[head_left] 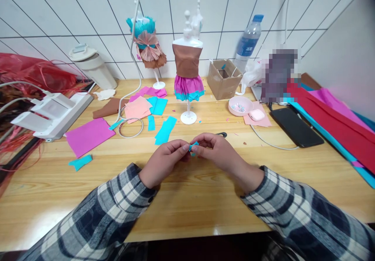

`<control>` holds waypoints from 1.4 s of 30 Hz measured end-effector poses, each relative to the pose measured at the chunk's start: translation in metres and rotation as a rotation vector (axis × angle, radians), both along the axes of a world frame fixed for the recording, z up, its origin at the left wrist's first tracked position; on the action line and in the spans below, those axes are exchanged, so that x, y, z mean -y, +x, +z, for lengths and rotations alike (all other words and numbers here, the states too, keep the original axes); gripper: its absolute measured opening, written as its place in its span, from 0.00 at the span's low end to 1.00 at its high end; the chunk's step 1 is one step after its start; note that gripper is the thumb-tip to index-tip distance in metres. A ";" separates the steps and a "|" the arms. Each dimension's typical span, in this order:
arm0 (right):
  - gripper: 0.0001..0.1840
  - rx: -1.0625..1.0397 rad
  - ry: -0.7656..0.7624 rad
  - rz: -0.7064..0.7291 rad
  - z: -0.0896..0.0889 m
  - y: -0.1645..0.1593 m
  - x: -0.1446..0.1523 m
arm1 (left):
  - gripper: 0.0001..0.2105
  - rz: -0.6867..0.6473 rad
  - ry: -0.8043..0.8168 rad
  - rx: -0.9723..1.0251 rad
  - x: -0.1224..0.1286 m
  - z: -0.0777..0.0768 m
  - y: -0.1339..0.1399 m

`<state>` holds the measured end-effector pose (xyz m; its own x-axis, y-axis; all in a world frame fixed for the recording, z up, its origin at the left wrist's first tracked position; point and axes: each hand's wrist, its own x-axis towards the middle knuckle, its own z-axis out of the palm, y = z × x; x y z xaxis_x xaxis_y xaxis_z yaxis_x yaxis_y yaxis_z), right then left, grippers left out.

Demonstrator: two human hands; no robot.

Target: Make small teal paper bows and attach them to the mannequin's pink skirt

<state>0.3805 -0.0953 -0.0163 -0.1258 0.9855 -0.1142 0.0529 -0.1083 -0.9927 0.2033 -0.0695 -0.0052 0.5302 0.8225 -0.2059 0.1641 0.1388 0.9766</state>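
Note:
My left hand [165, 157] and my right hand [218, 153] meet above the middle of the table, fingertips almost touching. Between them they pinch a small folded piece of blue crepe paper [193, 146], partly covered by the fingers. Just beyond stands a small white mannequin [187, 40] on a round base, wearing a brown top [188, 60] and a pink skirt [187, 86] with a blue hem. Flat blue crepe paper pieces [166, 130] lie to the left of it. Behind my right hand, a black-handled tool [222, 134] shows only in part.
A second dressed mannequin [149, 44] stands at the back, near a white tumbler [93, 66]. Left are a power strip [68, 116] and a magenta sheet [90, 136]. Right are a cardboard box [224, 81], a bead bowl [240, 106], a water bottle [249, 40] and a phone [295, 127].

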 end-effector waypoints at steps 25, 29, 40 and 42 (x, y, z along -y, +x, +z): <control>0.04 0.229 0.145 -0.070 0.007 0.001 0.003 | 0.09 0.157 0.348 -0.202 -0.005 0.000 -0.003; 0.04 0.291 0.161 -0.090 0.007 0.000 0.003 | 0.10 0.165 0.329 -0.218 -0.005 0.002 -0.003; 0.02 0.546 0.360 -0.026 0.001 -0.002 0.008 | 0.08 0.122 0.532 -0.388 -0.001 0.003 -0.003; 0.02 0.593 0.389 0.013 0.002 -0.003 0.009 | 0.07 0.092 0.595 -0.400 -0.001 0.003 -0.004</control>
<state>0.3777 -0.1044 -0.0148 -0.1636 0.9676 0.1925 0.5950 0.2524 -0.7630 0.1993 -0.0683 -0.0024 0.4309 0.8934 0.1272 0.5381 -0.3675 0.7585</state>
